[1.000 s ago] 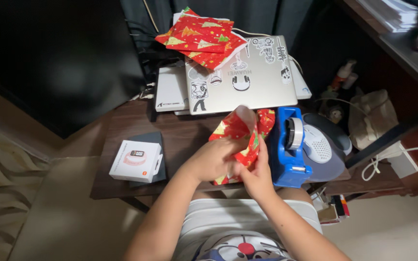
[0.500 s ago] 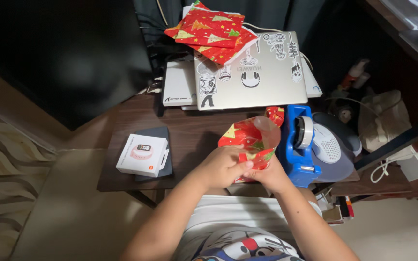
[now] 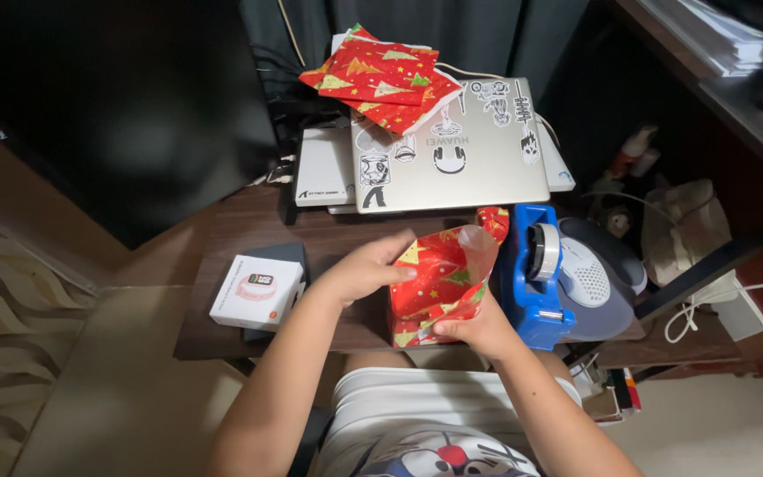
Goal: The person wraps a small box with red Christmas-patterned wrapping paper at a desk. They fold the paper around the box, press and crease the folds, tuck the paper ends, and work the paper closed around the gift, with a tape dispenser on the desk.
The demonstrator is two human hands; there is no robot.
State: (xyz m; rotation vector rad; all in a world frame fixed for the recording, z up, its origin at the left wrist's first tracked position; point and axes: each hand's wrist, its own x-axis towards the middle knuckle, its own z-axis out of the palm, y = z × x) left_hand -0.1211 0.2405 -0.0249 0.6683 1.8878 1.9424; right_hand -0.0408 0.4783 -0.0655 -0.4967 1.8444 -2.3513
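A box wrapped in red paper with green and gold trees (image 3: 441, 283) stands on the dark wooden table (image 3: 249, 230) in front of me. My left hand (image 3: 359, 269) presses on its upper left side, fingers over the top edge. My right hand (image 3: 479, 329) grips its lower right corner from below. A loose flap of the paper sticks up at the top right, showing its pale inside. A blue tape dispenser (image 3: 536, 274) stands right beside the box.
A silver laptop with stickers (image 3: 452, 150) lies at the back on other devices, with folded red wrapping paper (image 3: 381, 79) on top. A small white box (image 3: 256, 291) sits at left. A grey rounded device (image 3: 598, 274) and a paper bag (image 3: 686, 225) are at right.
The wrapped box has turned more upright and its top flap has lifted open. My left hand has shifted to the box's upper left; my right hand has dropped to its lower corner.
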